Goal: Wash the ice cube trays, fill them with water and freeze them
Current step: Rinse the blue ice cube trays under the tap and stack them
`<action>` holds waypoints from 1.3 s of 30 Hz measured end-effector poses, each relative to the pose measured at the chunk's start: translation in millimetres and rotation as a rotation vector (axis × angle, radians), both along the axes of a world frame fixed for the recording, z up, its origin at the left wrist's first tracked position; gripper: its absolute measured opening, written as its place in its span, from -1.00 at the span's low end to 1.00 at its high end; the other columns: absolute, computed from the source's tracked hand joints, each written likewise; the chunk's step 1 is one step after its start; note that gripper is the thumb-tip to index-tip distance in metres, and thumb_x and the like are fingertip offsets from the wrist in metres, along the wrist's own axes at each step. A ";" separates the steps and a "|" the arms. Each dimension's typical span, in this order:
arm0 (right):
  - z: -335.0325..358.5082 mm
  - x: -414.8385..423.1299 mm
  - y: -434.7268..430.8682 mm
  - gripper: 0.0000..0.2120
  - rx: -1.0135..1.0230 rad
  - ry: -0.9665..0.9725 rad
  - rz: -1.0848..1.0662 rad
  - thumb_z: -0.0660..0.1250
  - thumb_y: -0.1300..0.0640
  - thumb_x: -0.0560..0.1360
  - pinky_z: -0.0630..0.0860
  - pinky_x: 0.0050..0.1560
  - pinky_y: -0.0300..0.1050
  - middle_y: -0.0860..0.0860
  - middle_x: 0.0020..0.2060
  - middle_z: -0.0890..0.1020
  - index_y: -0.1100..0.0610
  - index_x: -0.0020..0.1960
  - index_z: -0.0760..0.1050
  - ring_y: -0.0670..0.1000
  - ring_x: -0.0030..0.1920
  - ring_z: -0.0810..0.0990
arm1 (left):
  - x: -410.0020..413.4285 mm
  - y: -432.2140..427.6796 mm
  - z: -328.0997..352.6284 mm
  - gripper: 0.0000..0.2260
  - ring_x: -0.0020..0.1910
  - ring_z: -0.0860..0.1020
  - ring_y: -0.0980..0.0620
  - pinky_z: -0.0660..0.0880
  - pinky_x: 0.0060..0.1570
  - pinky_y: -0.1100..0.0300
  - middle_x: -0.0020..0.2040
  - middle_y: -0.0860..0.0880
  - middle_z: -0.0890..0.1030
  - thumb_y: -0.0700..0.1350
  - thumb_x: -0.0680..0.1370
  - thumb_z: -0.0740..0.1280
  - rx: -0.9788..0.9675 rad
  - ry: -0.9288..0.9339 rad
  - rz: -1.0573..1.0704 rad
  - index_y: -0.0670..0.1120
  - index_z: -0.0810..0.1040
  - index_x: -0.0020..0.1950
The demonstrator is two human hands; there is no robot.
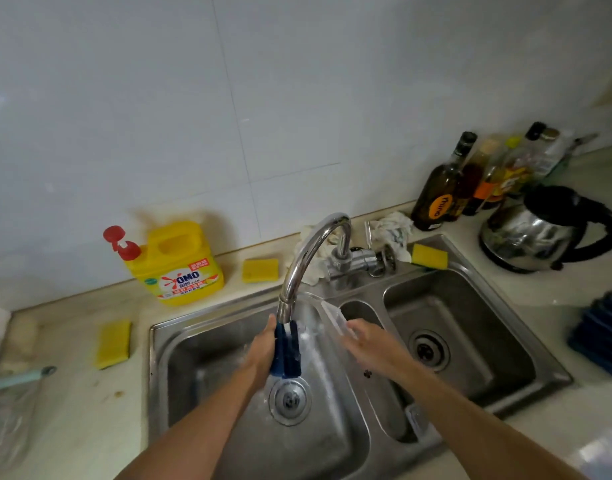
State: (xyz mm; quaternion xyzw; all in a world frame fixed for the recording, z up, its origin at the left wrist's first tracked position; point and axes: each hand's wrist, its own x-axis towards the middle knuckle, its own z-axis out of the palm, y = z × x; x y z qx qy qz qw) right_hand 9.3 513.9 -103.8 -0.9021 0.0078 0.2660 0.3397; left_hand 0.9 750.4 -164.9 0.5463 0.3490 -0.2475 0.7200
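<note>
The left hand holds a blue ice cube tray up on its edge, right under the tap, over the left bowl of the sink. Water runs down on the tray. The fingers are behind the tray, so I cannot tell how they bend. The right hand is just beside it and holds a clear plastic piece at its fingertips. It is blurry, so I cannot tell how the fingers grip. More blue trays sit on the counter, far to the right. A yellow soap bottle stands by the wall, and a shiny kettle sits behind the right bowl.
</note>
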 end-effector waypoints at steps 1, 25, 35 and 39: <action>0.5 -4.3 -0.7 -0.52 -0.010 -0.004 -0.005 0.29 -0.26 0.55 0.41 -0.20 -0.28 -0.16 0.00 0.59 -0.03 0.36 0.46 -0.17 -0.07 0.58 | 0.0 -3.2 1.1 -0.44 -0.43 0.58 -0.01 0.53 -0.42 0.16 -0.36 -0.07 0.61 0.29 0.66 0.09 -0.094 0.040 0.016 -0.07 0.66 -0.20; -39.0 -67.7 -151.6 -0.30 -0.583 0.040 0.461 0.42 0.29 0.50 0.44 0.40 0.14 0.10 0.42 0.37 0.00 0.54 0.23 0.13 0.40 0.39 | -15.5 -31.5 -24.3 -0.87 -0.03 0.64 -0.15 0.61 0.11 -0.12 -0.11 -0.04 0.64 -0.03 0.55 0.47 0.404 -0.118 0.234 0.03 0.56 -0.14; -53.1 -85.8 -163.5 -0.15 -0.712 -0.042 0.625 0.43 0.30 0.50 0.34 0.46 0.20 0.15 0.54 0.22 0.00 0.62 0.04 0.22 0.52 0.25 | -30.2 -45.0 -25.1 -0.90 -0.06 0.65 -0.13 0.63 0.01 -0.06 -0.02 -0.12 0.66 -0.09 0.56 0.45 0.382 -0.104 0.280 -0.05 0.56 -0.10; -54.2 -86.2 -168.0 -0.14 -0.712 -0.041 0.611 0.43 0.26 0.50 0.33 0.47 0.20 0.15 0.55 0.19 -0.03 0.63 0.02 0.20 0.51 0.24 | -34.2 -46.9 -24.0 -0.90 -0.06 0.64 -0.13 0.60 -0.11 0.01 -0.03 -0.12 0.65 -0.10 0.57 0.45 0.361 -0.105 0.299 -0.04 0.55 -0.09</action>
